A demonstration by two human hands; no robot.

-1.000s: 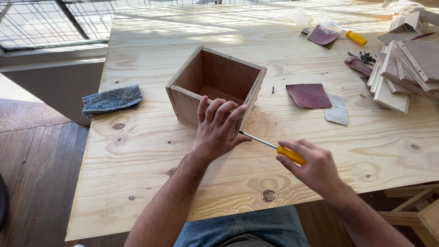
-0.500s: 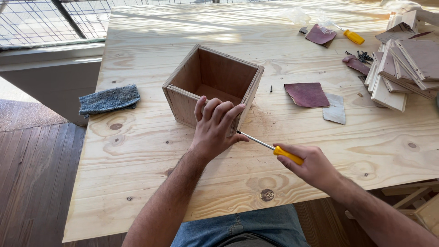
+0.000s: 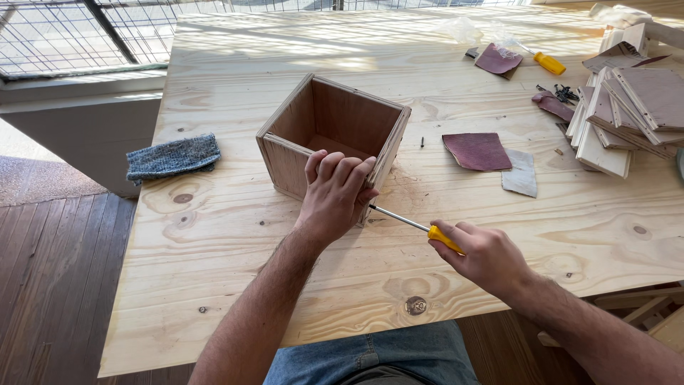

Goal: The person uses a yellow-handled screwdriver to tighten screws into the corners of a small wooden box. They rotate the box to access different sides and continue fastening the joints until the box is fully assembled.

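Observation:
An open-topped wooden box [image 3: 335, 121] stands on the pale plank table [image 3: 235, 235]. My left hand [image 3: 335, 196] lies over the box's near right corner, fingers curled onto its rim, pressing it down. My right hand [image 3: 484, 257] grips the yellow handle of a screwdriver [image 3: 413, 224]. The metal shaft runs left and slightly up, and its tip meets the box's lower near corner, hidden behind my left hand.
A folded grey-blue cloth [image 3: 173, 157] lies at the table's left edge. Sandpaper sheets [image 3: 477, 151] and a small screw [image 3: 422, 142] lie right of the box. Stacked wood panels [image 3: 627, 114] and a second yellow screwdriver [image 3: 545, 61] sit at the far right.
Both hands, the box and the screwdriver keep nearly the same pose; the view has shifted only slightly.

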